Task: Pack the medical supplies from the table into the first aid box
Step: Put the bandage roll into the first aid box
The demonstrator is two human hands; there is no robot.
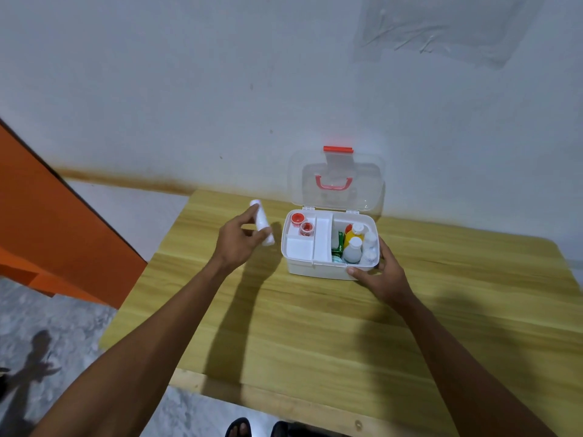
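Observation:
A white first aid box (315, 268) stands on the wooden table (315, 326) with its clear lid (342, 181) raised against the wall. Its inner tray holds two red tape rolls (301, 223) at the left. The right compartment holds a yellow bottle (350, 238), several white bottles (353, 250) and a green packet (339, 244). My left hand (236, 242) holds a white cylindrical bottle (262, 222) just left of the box, above the table. My right hand (378, 272) grips the box's front right corner.
The table's back edge meets a white wall. An orange panel (47, 216) slants at the left beyond the table. Grey floor lies below, and dark sandals (252, 428) show at the table's near edge.

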